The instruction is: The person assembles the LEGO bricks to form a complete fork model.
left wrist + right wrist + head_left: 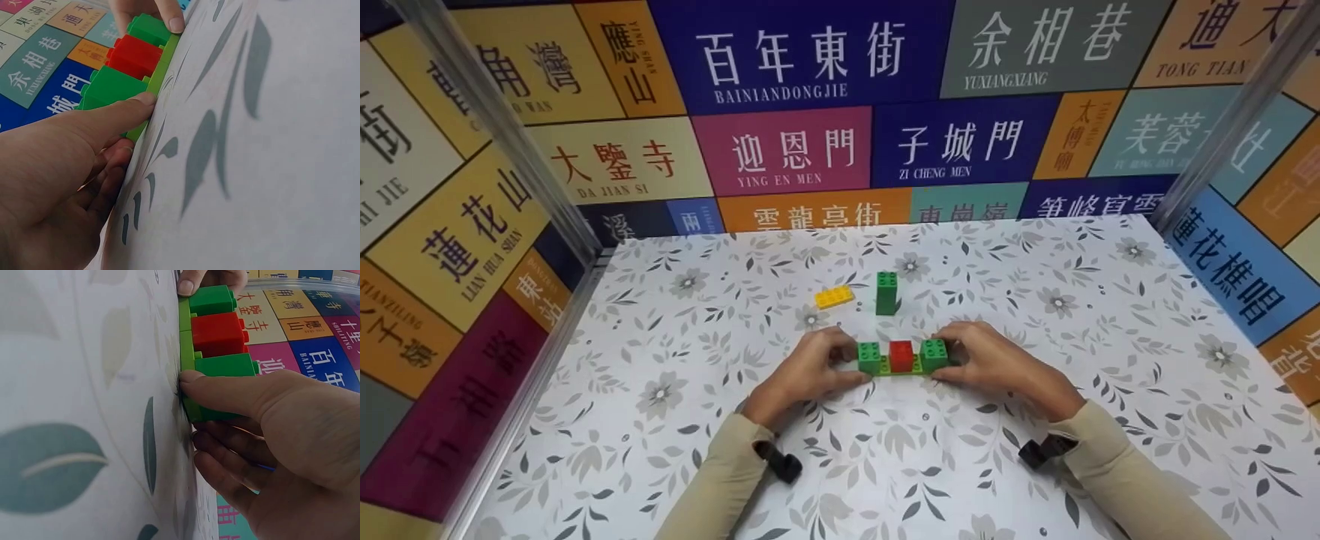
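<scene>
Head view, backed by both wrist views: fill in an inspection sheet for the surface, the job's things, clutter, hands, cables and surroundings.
Surface: white tabletop with a grey leaf-and-flower print.
Job's things: light green base lying on the tabletop, carrying a red block between a left green block and a right green block.
Clutter: beyond the base, a flat yellow brick and an upright green piece, neither touched.
Grippers: left hand pinches the base's left end, right hand its right end; both thumbs are on the near side.
Cables: nothing seen.
Surroundings: multicoloured walls printed with Chinese characters and Latin lettering.
</scene>
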Demonstrator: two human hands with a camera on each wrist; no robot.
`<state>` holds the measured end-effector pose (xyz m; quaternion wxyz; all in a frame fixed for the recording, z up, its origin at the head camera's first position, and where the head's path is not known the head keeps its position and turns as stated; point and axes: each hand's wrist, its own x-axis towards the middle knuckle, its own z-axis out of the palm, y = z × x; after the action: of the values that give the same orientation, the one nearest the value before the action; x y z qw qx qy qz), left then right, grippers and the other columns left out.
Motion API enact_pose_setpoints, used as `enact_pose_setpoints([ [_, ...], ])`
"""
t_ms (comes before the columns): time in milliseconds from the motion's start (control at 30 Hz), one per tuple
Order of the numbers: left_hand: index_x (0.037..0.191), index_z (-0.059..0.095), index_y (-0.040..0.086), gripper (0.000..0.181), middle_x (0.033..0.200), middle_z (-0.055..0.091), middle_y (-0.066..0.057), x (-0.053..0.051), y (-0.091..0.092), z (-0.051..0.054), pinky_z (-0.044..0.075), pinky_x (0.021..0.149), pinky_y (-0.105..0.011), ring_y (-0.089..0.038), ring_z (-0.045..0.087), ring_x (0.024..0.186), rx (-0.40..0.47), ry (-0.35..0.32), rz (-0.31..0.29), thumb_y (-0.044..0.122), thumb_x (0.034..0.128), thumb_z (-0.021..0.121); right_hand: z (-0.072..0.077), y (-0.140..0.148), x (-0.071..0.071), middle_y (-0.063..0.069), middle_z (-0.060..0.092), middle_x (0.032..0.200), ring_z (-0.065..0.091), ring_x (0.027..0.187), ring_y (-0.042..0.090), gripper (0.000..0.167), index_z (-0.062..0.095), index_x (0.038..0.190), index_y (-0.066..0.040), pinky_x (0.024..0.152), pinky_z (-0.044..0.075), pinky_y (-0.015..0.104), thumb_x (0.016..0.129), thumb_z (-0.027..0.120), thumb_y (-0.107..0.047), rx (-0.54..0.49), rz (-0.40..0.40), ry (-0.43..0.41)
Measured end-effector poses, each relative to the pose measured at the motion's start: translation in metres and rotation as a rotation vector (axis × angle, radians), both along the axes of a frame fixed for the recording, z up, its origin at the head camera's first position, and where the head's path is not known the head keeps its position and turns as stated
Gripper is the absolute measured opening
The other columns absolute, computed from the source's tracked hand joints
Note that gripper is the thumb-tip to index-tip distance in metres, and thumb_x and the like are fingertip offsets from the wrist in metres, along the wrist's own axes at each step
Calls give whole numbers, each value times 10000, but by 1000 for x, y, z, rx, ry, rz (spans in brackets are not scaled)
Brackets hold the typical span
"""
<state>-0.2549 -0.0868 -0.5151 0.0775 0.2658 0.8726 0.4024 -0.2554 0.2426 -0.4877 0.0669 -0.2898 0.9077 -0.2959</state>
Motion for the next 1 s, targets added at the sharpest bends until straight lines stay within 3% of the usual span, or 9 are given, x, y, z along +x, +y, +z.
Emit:
enact_pose_setpoints([
  [267, 1110, 789, 206, 306, 1054, 718, 24, -6, -5, 0, 568, 864, -297, -133, 650, 958, -10, -6, -33, 333, 870, 930, 1, 0, 1, -49, 721, 995, 621, 894, 168, 297, 783, 1103, -170, 790, 512, 270, 856, 940, -221, -12, -5, -23],
  [433, 1181, 793, 234, 341, 1113, 739, 45, -11, -13, 3, 590, 916, -306, -127, 681, 1006, 6, -30, -58, 283, 872, 929, 2, 0, 0, -53, 718, 985, 629, 892, 192, 285, 785, 1091, -181, 778, 508, 268, 855, 941, -210, -21, -2, -34],
  [533, 1239, 788, 217, 375, 1146, 746, 35, -14, -19, 5, 600, 946, -321, -135, 695, 1034, 19, -39, -42, 223, 885, 912, 3, 0, 0, -47, 721, 988, 630, 891, 197, 289, 786, 1092, -170, 774, 505, 275, 853, 943, -212, -21, 0, -26],
  [633, 1269, 784, 130, 378, 1154, 757, -39, -19, -25, 7, 612, 971, -365, -190, 712, 1045, 59, 2, 25, 128, 904, 881, 2, 0, 0, -37, 726, 1000, 646, 903, 188, 303, 784, 1108, -143, 796, 523, 285, 858, 940, -213, -8, 2, -10],
  [767, 1251, 767, 16, 332, 1152, 750, -153, -28, -29, 8, 625, 963, -428, -278, 724, 1031, 109, 104, 173, 38, 926, 835, 1, 0, 0, -30, 730, 1016, 659, 926, 172, 331, 782, 1132, -113, 839, 544, 308, 862, 939, -222, 14, 4, 4],
  [900, 1274, 744, 0, 348, 1177, 736, -178, -39, -28, 7, 629, 915, -432, -296, 726, 1011, 136, 167, 320, 18, 934, 817, 0, -1, 0, -33, 735, 1034, 658, 943, 153, 340, 783, 1138, -117, 864, 558, 323, 859, 940, -232, 14, 3, 0],
  [1000, 1301, 731, 12, 382, 1211, 722, -178, -48, -26, 5, 625, 900, -413, -296, 719, 1015, 141, 174, 404, 12, 929, 817, 0, -2, 0, -32, 739, 1042, 662, 952, 148, 341, 784, 1139, -124, 872, 570, 332, 855, 941, -230, 9, 5, -5],
])
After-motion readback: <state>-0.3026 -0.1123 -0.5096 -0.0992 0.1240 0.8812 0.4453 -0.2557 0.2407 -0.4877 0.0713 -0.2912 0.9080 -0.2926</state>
